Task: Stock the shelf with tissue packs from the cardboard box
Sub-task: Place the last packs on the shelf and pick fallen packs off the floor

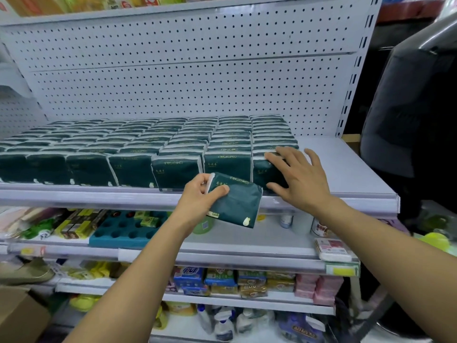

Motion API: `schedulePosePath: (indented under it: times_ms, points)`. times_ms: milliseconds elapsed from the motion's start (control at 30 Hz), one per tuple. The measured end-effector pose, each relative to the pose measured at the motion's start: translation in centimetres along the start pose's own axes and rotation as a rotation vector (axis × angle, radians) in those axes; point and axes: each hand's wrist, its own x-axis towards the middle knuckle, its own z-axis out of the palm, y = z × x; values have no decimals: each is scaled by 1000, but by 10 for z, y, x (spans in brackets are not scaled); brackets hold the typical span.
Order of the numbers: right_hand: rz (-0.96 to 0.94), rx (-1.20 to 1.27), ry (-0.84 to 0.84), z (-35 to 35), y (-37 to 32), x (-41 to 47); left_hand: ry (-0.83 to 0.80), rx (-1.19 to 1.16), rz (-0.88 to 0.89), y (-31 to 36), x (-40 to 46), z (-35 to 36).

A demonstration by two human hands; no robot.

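Observation:
Rows of dark green tissue packs [133, 144] fill most of the white shelf [346, 169], standing upright from the left to just past the middle. My left hand [200, 196] grips one loose dark green tissue pack [237, 201] in front of the shelf's front edge, tilted. My right hand [299, 177] lies with spread fingers on the front tissue pack of the rightmost row [265, 173], thumb at its lower front. A corner of the cardboard box [19, 315] shows at the bottom left.
A bare strip of shelf lies right of the last row. White pegboard [197, 70] backs the shelf. Lower shelves hold a blue tray [123, 231], soaps, pink packs and spray bottles. A dark bulky object [408, 107] stands at the right.

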Motion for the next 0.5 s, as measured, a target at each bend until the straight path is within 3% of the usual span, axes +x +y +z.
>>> schedulePosePath:
  times_ms: [133,300,400,500]
  points:
    - [-34,275,130,-28,-16,11,-25,-24,68,5,-1,-3]
    - [-33,475,-214,-54,-57,32,-21,-36,246,16,-3,-11]
    - [70,579,-216,-50,-62,39,209,113,380,20,-4,-17]
    - [40,458,-160,-46,-65,48,494,442,574,11,4,-46]
